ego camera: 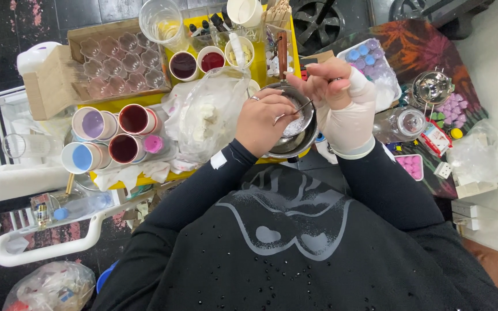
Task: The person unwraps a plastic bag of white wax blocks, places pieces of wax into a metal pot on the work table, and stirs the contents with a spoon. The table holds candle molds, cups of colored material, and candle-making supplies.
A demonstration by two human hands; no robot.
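My left hand [263, 122], bare with a ring, grips the near rim of a small metal bowl [299, 141] and a thin metal spoon [295, 110] whose tip dips toward white powder [294, 125] in the bowl. My right hand [341, 98], partly wrapped in a white fingerless glove, hovers over the bowl's far right side with its fingertips pinched together. Both black sleeves reach forward from my chest.
Paper cups of purple, blue and dark red liquid [113, 135] crowd the yellow table [259, 68] at left. A crumpled clear bag [206, 112] lies beside the bowl. A box of clear moulds [119, 57], a paper towel roll [15, 183], a metal strainer [432, 87] and a glass jar [402, 122] surround.
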